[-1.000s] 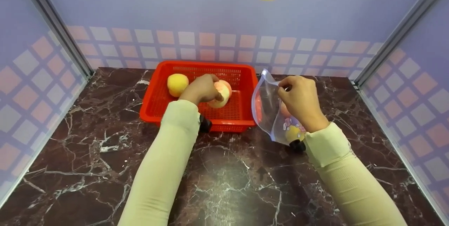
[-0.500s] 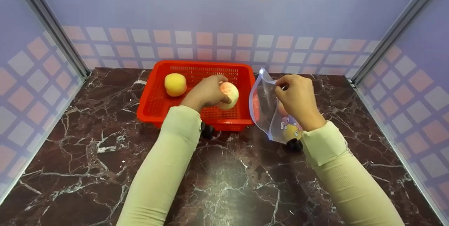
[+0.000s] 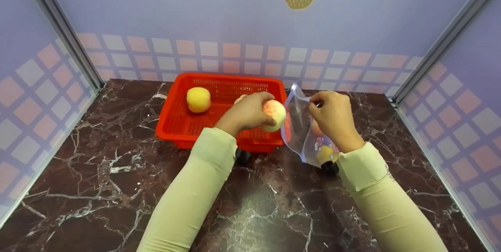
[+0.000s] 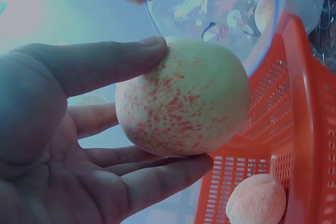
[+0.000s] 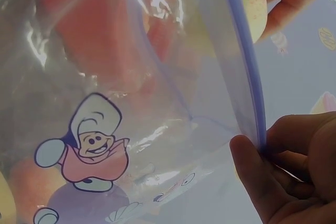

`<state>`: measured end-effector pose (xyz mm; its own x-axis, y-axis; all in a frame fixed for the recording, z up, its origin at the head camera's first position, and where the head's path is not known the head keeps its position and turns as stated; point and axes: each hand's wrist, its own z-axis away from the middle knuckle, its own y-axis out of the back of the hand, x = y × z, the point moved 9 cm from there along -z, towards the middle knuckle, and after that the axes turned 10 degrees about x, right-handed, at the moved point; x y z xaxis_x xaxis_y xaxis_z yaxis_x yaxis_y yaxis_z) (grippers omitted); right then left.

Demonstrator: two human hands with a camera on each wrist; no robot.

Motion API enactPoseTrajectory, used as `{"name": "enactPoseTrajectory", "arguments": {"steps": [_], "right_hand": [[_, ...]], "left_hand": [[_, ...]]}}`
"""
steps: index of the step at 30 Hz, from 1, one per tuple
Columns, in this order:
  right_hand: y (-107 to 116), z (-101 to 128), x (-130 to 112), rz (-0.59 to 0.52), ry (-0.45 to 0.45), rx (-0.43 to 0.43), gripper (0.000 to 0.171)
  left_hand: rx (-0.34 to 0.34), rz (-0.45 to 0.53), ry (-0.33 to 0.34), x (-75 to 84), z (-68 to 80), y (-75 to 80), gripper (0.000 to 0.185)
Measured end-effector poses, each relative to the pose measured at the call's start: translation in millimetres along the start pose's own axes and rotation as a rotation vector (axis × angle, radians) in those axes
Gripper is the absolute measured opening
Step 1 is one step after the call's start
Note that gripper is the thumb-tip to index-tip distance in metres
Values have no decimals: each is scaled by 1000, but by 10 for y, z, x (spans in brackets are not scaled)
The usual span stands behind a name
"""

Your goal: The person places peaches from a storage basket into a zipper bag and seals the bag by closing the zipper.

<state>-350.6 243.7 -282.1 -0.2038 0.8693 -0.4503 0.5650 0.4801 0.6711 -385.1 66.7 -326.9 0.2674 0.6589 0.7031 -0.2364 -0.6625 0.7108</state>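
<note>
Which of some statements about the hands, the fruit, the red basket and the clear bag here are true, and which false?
1. The left hand grips a speckled yellow-pink peach. True.
2. The right hand lies flat on the marble table. False: it pinches the rim of the clear plastic zip bag.
3. The red plastic mesh basket holds no fruit. False: a round yellow fruit sits inside.
4. The bag carries cartoon prints. True.

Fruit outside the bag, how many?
3. One peach held in the left hand, a yellow one at the basket's back left, a third in the basket behind the hand. More show blurred inside the bag.
</note>
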Motion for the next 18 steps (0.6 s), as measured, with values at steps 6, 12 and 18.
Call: {"name": "enactPoseTrajectory", "arguments": {"steps": [6,12,18], "right_hand": [[-19,37,23,-4,-7,2,18],[19,26,30,-3,-6,15,17],[30,5,10,1,5,14,18]], "left_hand": [[-16,50,-23,32,32,-99,68],[-16,86,-34,98,18,-160,68],[1,100,-53,109,-9,-208,67]]}}
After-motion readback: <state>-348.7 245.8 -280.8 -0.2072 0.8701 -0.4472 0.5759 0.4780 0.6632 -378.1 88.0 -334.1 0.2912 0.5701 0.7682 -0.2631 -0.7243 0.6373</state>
